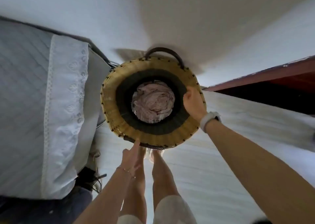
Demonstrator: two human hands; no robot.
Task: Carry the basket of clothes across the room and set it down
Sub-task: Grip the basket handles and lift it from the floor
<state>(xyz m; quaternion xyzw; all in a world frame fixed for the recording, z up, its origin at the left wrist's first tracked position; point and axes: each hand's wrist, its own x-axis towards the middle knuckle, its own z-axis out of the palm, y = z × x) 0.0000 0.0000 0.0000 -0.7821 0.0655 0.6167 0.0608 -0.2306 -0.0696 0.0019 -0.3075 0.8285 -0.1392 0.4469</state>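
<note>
The right hand [193, 102], a white watch [210, 120] on its wrist, grips the basket [112, 104] rim at centre right. The left hand [132, 157] reaches open, fingertips touching the near rim. Pale clothes [153, 102] fill the basket at frame centre, a quilted bed [34, 87] to its left.

Single head view, steeply downward (wide-angle), close above basket [153, 101], legs below

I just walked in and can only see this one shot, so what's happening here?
A person is bent over a round woven basket with pale clothes bunched in its bottom. The right hand has a grip on the rim; the left hand reaches toward the near handle, fingers extended. A bed lies alongside. Whether the basket is lifted or resting on the floor is unclear.
</note>
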